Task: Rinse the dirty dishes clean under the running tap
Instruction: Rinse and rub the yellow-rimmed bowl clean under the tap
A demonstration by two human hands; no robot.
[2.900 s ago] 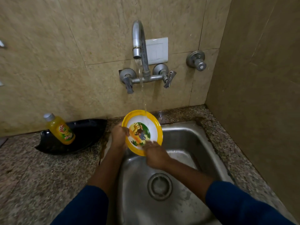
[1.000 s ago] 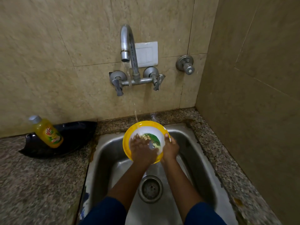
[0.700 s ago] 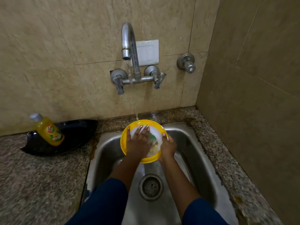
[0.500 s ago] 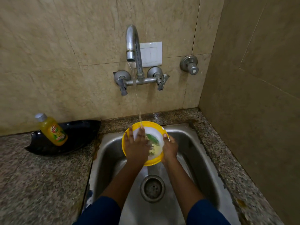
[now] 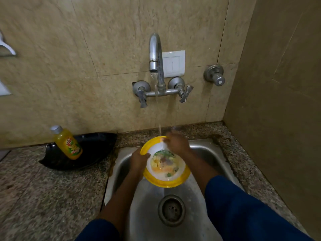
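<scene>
A yellow-rimmed plate [image 5: 180, 180] with a white, printed middle tilts over the steel sink [image 5: 208, 150]. My left hand [image 5: 139, 160] grips its left rim. My right hand [image 5: 176, 142] rests on the plate's far rim with its fingers curled over the edge. A thin stream of water falls from the curved tap [image 5: 155, 54] onto the plate's far edge, beside my right fingers. Cloudy water lies on the plate's face.
A yellow dish-soap bottle [image 5: 67, 143] leans in a black tray [image 5: 93, 150] on the granite counter [image 5: 43, 197] to the left. The drain [image 5: 171, 210] sits below the plate. A tiled wall closes in on the right.
My left hand has slid off the plate's face to its left rim. My right hand has moved from the right rim up to the far rim. The printed middle shows again.
</scene>
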